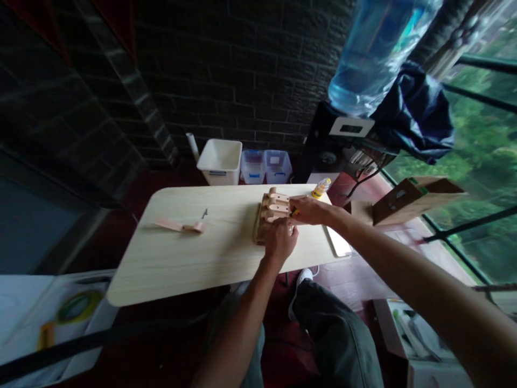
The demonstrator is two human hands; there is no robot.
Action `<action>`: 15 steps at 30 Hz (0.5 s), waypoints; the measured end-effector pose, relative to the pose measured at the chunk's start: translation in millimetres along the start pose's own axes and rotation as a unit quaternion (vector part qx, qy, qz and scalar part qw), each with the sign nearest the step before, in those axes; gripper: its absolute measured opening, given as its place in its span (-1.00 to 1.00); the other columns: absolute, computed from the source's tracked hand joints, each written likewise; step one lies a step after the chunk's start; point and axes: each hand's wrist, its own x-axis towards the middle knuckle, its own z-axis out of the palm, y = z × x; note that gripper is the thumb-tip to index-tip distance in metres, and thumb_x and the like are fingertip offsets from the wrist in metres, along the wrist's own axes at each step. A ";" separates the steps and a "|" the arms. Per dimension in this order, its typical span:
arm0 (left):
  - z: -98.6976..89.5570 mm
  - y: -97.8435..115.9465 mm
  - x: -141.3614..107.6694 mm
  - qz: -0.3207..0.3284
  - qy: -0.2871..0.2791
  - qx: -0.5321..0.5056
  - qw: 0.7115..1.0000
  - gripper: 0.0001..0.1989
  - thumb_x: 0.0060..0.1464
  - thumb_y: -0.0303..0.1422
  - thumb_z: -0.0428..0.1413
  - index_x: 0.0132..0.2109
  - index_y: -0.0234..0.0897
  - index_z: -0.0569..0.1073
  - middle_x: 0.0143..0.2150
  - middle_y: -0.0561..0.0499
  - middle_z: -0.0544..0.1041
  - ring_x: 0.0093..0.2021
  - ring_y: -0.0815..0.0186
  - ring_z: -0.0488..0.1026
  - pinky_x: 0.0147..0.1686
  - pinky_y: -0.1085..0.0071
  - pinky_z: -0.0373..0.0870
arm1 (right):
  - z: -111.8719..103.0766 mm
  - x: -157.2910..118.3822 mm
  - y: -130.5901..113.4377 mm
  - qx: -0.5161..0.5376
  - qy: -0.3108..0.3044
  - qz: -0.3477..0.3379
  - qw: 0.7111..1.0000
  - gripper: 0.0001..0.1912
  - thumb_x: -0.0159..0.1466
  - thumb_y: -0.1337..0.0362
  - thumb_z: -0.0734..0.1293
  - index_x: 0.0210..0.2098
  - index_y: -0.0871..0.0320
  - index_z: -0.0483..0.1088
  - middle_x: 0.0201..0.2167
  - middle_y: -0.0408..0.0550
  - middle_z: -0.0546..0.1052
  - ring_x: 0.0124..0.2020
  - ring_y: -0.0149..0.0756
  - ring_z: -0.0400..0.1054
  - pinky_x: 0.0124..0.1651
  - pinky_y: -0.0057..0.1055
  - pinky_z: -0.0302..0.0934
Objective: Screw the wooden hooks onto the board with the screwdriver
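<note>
A wooden assembly [276, 207] with rounded knobs and dark screw holes sits on the pale table, right of its middle. My left hand [279, 240] is closed on its near side, fingers bent against the wood. At the assembly's right side, my right hand [309, 210] is closed round a yellow-and-black tool [295, 212], probably a screwdriver; its tip is hidden. Farther left lie a loose wooden piece with a long flat arm [181, 226] and a few small dark screws [204, 213].
The pale table [161, 269] has a yellow-capped bottle [321, 188] at its far right corner and a white flat object [338, 241] on its right edge. Behind it stand a white bin [220, 159], clear boxes [266, 167] and a water dispenser [327, 140]. A cardboard box [412, 199] is at right.
</note>
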 end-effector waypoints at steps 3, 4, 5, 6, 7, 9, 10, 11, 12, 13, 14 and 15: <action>9.5 -0.2 -9.2 0.046 0.047 0.032 0.997 -0.89 0.34 -0.48 0.23 -0.07 -0.26 0.66 -0.06 -0.21 0.73 0.09 0.02 0.68 0.16 0.13 0.60 | 0.4 -5.1 -0.8 0.010 0.001 0.000 1.000 -0.56 0.52 0.07 0.47 0.28 0.14 0.49 0.25 0.10 0.60 0.15 -0.06 0.60 0.17 0.00 0.58; 13.4 -3.0 -12.5 0.064 0.055 0.039 0.996 -0.90 0.34 -0.48 0.23 -0.08 -0.25 0.65 -0.07 -0.20 0.72 0.08 0.02 0.68 0.15 0.11 0.62 | 1.3 -5.6 -0.3 0.012 0.002 0.002 1.000 -0.56 0.52 0.07 0.47 0.28 0.14 0.49 0.24 0.09 0.60 0.14 -0.07 0.60 0.17 0.00 0.58; 17.4 -7.2 -15.7 0.082 0.062 0.043 0.994 -0.89 0.35 -0.49 0.21 -0.08 -0.24 0.64 -0.06 -0.19 0.72 0.08 0.02 0.68 0.15 0.10 0.63 | 2.2 -5.6 0.4 0.013 0.004 0.005 1.000 -0.56 0.52 0.08 0.47 0.28 0.14 0.49 0.24 0.09 0.60 0.14 -0.07 0.60 0.17 0.00 0.58; 21.2 -12.4 -18.7 0.103 0.066 0.046 0.991 -0.88 0.35 -0.49 0.21 -0.08 -0.21 0.64 -0.02 -0.18 0.71 0.10 0.04 0.68 0.18 0.10 0.63 | 3.3 -5.1 1.5 0.016 0.004 0.003 1.000 -0.56 0.52 0.08 0.47 0.28 0.15 0.49 0.23 0.10 0.60 0.13 -0.07 0.60 0.16 -0.01 0.59; 24.6 -18.3 -21.6 0.122 0.068 0.048 0.989 -0.87 0.35 -0.50 0.21 -0.06 -0.20 0.63 0.02 -0.17 0.71 0.13 0.05 0.67 0.21 0.10 0.62 | 4.2 -4.3 2.8 0.019 0.005 0.000 1.000 -0.56 0.52 0.08 0.47 0.28 0.14 0.49 0.23 0.09 0.60 0.13 -0.08 0.60 0.16 -0.01 0.59; 29.7 -30.6 -26.0 0.152 0.070 0.051 0.985 -0.82 0.35 -0.51 0.20 0.00 -0.20 0.64 0.10 -0.19 0.71 0.18 0.04 0.66 0.26 0.09 0.61 | 6.1 -2.4 5.4 0.019 0.006 -0.001 1.000 -0.57 0.52 0.08 0.47 0.27 0.14 0.50 0.22 0.08 0.61 0.11 -0.09 0.61 0.14 -0.02 0.59; 31.5 -36.5 -27.6 0.162 0.070 0.052 0.983 -0.80 0.35 -0.50 0.21 0.04 -0.21 0.64 0.15 -0.21 0.70 0.24 0.02 0.64 0.31 0.07 0.59 | 6.9 -1.6 6.5 0.017 0.006 -0.002 1.000 -0.58 0.52 0.07 0.47 0.26 0.15 0.50 0.20 0.08 0.62 0.10 -0.10 0.61 0.14 -0.03 0.60; 32.9 -41.7 -28.8 0.168 0.072 0.054 0.982 -0.78 0.36 -0.48 0.21 0.09 -0.22 0.64 0.21 -0.25 0.68 0.29 -0.01 0.62 0.36 0.04 0.56 | 7.8 -0.8 7.4 0.014 0.007 -0.004 1.000 -0.59 0.53 0.07 0.46 0.25 0.15 0.50 0.18 0.07 0.63 0.08 -0.12 0.62 0.12 -0.04 0.60; 33.8 -46.2 -29.7 0.171 0.073 0.056 0.981 -0.76 0.38 -0.46 0.20 0.12 -0.24 0.63 0.26 -0.28 0.66 0.34 -0.05 0.59 0.40 -0.01 0.52 | 8.7 0.0 8.0 0.010 0.007 -0.007 1.000 -0.60 0.54 0.09 0.45 0.25 0.16 0.50 0.15 0.07 0.64 0.05 -0.13 0.63 0.10 -0.06 0.60; 34.3 -50.1 -30.6 0.173 0.073 0.058 0.981 -0.74 0.39 -0.43 0.21 0.16 -0.25 0.63 0.31 -0.31 0.63 0.38 -0.09 0.56 0.45 -0.05 0.48 | 9.5 0.7 8.5 0.005 0.008 -0.012 1.000 -0.62 0.55 0.12 0.43 0.25 0.19 0.50 0.11 0.08 0.66 0.02 -0.13 0.64 0.08 -0.10 0.60; 34.5 -53.2 -31.3 0.174 0.072 0.060 0.980 -0.72 0.40 -0.40 0.21 0.19 -0.26 0.62 0.35 -0.32 0.61 0.42 -0.12 0.52 0.48 -0.10 0.43 | 10.3 1.5 8.8 0.001 0.009 -0.018 1.000 -0.64 0.56 0.16 0.40 0.25 0.22 0.49 0.06 0.11 0.69 -0.01 -0.12 0.66 0.04 -0.16 0.59; 34.2 -55.7 -32.0 0.177 0.069 0.064 0.980 -0.69 0.40 -0.37 0.22 0.23 -0.25 0.62 0.39 -0.33 0.59 0.45 -0.14 0.50 0.51 -0.12 0.39 | 10.9 2.4 9.0 -0.003 0.010 -0.027 1.000 -0.66 0.57 0.22 0.38 0.25 0.26 0.48 0.02 0.16 0.70 -0.02 -0.10 0.68 0.00 -0.22 0.56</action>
